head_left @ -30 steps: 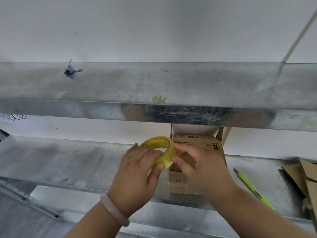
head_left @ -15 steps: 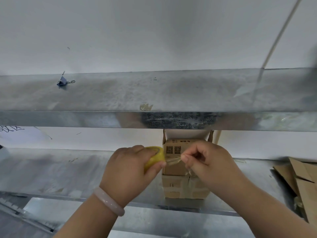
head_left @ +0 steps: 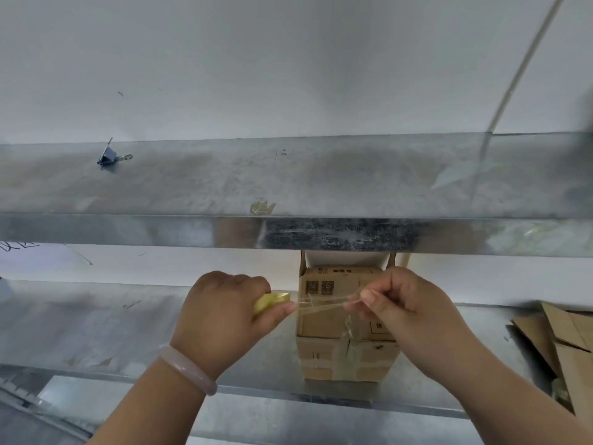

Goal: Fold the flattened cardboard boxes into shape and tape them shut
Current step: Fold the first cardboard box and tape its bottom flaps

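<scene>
One metal shelf lay beneath both hands; the cardboard box stood on it just behind them. The left hand gripped the yellow tape roll, while the right hand pinched the clear tape strip stretched between them.

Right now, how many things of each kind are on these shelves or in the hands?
Cardboard box: 1
Tape roll: 1
Binder clip: 1
Flattened cardboard pile: 1
Total: 4
</scene>
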### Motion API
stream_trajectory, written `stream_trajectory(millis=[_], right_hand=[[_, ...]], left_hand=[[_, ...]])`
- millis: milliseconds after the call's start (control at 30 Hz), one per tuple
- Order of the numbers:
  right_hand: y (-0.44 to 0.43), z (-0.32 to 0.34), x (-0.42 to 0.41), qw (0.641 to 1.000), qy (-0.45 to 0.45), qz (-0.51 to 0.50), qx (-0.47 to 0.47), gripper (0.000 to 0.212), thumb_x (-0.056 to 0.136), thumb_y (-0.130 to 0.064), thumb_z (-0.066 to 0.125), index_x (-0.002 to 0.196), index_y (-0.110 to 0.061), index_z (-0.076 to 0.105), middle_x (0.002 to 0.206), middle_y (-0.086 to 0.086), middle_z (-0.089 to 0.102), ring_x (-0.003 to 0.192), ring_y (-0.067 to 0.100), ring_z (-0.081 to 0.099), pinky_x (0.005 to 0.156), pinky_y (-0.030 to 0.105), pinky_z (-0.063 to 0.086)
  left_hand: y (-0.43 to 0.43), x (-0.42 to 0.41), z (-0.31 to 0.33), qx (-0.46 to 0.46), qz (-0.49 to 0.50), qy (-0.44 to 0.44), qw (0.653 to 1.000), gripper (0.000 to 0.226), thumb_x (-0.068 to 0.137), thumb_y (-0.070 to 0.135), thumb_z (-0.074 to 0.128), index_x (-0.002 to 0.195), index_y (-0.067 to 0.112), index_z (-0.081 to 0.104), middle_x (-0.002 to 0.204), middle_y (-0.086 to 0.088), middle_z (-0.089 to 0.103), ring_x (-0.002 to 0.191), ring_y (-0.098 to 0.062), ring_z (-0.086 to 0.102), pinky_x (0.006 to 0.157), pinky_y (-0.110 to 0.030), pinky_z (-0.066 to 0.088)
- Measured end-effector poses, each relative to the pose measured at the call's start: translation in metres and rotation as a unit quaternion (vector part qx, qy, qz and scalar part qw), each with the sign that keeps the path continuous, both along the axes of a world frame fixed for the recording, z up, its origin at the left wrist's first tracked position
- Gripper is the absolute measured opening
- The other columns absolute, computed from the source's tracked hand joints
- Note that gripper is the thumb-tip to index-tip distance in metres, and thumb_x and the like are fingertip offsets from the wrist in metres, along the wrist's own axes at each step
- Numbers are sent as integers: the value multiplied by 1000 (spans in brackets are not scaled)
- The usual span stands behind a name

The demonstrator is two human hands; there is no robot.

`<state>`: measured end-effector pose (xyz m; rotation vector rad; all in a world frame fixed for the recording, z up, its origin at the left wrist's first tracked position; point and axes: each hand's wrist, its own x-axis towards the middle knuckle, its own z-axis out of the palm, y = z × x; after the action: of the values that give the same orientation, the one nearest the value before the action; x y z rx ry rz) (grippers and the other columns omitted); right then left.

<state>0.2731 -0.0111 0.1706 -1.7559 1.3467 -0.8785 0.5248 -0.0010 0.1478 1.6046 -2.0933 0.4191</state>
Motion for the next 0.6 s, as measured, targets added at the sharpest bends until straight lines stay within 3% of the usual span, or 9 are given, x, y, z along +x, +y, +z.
stream_trajectory(millis=[133,267,467,567,600], right_hand=[[-2,3,-8,999,-49,-10,17,10,97,-20,57,89,-15,62,81,-15,75,74,3,71,73,23,49],[-7,-3,-25,983,-172,-45,47,14,98,-11,52,89,-4,60,83,4,76,82,21,74,82,41,55],[-8,-23,-62,956,-264,-86,97,16,95,-11,53,88,2,58,80,13,74,82,28,74,66,27,61],[-1,-44,-73,949,-287,-89,100,30,84,-25,68,86,3,58,81,15,73,85,34,72,65,27,60],[2,-49,-74,944,-300,-90,104,45,75,-34,79,86,4,58,80,16,73,83,34,73,65,28,60]], left_hand=[[-3,3,2,-7,8,24,1000,64,88,76,25,65,27,60,50,12,49,48,-9,48,54,-27,38],[-1,14,-1,3,-22,93,995,58,92,70,26,71,28,59,56,17,46,57,-8,48,64,-19,33],[10,20,-15,11,-35,86,996,53,95,62,28,70,25,56,58,14,48,55,-9,47,59,-30,38],[13,12,-22,-7,-36,47,998,55,95,61,30,72,21,61,60,13,52,56,-12,48,61,-29,37],[13,10,-24,-17,-34,29,999,55,95,61,31,73,21,62,60,12,53,55,-13,49,62,-29,35]])
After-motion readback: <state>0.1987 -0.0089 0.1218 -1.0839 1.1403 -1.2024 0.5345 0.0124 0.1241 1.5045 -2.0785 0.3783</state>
